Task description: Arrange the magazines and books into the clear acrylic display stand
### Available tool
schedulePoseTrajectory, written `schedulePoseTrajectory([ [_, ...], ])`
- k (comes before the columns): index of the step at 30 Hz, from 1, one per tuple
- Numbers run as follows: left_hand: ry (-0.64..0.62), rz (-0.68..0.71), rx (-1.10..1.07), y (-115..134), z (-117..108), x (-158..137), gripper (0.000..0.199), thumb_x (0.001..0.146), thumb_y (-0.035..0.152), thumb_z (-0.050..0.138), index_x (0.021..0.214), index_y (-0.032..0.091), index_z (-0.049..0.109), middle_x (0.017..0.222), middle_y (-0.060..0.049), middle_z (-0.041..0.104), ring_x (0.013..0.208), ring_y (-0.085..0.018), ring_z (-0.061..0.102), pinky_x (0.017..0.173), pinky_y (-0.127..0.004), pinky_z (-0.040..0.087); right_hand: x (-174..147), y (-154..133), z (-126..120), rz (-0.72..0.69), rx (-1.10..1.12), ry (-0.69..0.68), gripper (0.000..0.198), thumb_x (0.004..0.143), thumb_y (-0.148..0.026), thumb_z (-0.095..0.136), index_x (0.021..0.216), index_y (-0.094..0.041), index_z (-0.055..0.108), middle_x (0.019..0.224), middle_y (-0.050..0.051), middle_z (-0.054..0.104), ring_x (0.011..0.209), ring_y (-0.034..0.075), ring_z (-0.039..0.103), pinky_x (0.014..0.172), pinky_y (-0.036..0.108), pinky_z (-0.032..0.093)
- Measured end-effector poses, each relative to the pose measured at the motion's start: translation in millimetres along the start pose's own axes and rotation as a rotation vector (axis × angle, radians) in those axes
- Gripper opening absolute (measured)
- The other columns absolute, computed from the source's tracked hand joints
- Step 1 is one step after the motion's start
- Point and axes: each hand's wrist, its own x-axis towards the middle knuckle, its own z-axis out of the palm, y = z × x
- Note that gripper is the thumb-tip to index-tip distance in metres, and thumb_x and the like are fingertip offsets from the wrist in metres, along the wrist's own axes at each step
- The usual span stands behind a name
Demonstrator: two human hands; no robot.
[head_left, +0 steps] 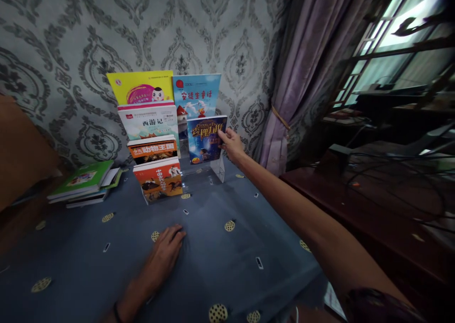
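My right hand (232, 144) pinches the right edge of a dark blue book (204, 145) with gold lettering, which stands upright at a clear plastic book rack (219, 167). Behind it rises a light blue book (209, 93). To the left, the rack's other column holds a yellow book (124, 86) at the top, then a white book (135, 121), an orange and black book (142, 150) and an orange-red book (151, 183) lowest in front. My left hand (167, 249) rests on the table with its fingers loosely stretched out, holding nothing.
A dark blue patterned tablecloth (199, 266) covers the table. At the left lies a stack of books with a green one (83, 177) on top, near a brown cardboard box (26, 152). A purple curtain (302, 67) hangs at the right, beside a dark red surface (355, 209) with cables.
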Motion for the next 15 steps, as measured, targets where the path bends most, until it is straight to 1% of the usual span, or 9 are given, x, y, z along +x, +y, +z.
schedulePoseTrajectory([
  [4, 0.008, -0.002, 0.032, -2, 5, -2, 0.033, 0.102, 0.017, 0.037, 0.121, 0.023, 0.064, 0.13, -0.009, 0.068, 0.119, -0.024, 0.067, 0.101, -0.046, 0.058, -5, 16, 4, 0.031, -0.015, -0.013, 0.053, 0.062, -0.067, 0.079, 0.076, -0.024, 0.053, 0.075, -0.003, 0.059, 0.073, 0.016, 0.058, 0.057, 0.025, 0.051],
  [8, 0.015, -0.002, 0.018, -2, 8, -2, 0.033, 0.102, 0.017, 0.038, 0.12, 0.024, 0.064, 0.13, -0.008, 0.068, 0.118, -0.023, 0.067, 0.101, -0.043, 0.058, -7, 30, 3, 0.038, -0.04, -0.02, 0.056, 0.062, -0.071, 0.077, 0.07, -0.023, 0.047, 0.072, -0.003, 0.052, 0.072, 0.015, 0.054, 0.056, 0.025, 0.051],
  [11, 0.012, -0.009, -0.001, 0, 6, -1, 0.033, 0.102, 0.016, 0.037, 0.12, 0.023, 0.064, 0.128, -0.008, 0.068, 0.117, -0.023, 0.067, 0.101, -0.045, 0.058, -7, 34, 0, 0.025, -0.064, -0.036, 0.057, 0.065, -0.072, 0.075, 0.07, -0.024, 0.045, 0.074, -0.003, 0.051, 0.072, 0.015, 0.053, 0.055, 0.026, 0.051],
  [15, 0.0, -0.018, -0.008, 0, 4, 0, 0.032, 0.102, 0.016, 0.039, 0.12, 0.024, 0.064, 0.128, -0.008, 0.068, 0.116, -0.023, 0.067, 0.099, -0.045, 0.059, -4, 33, -4, -0.007, -0.102, -0.054, 0.055, 0.068, -0.073, 0.072, 0.071, -0.024, 0.046, 0.072, -0.003, 0.051, 0.069, 0.015, 0.052, 0.054, 0.027, 0.049],
])
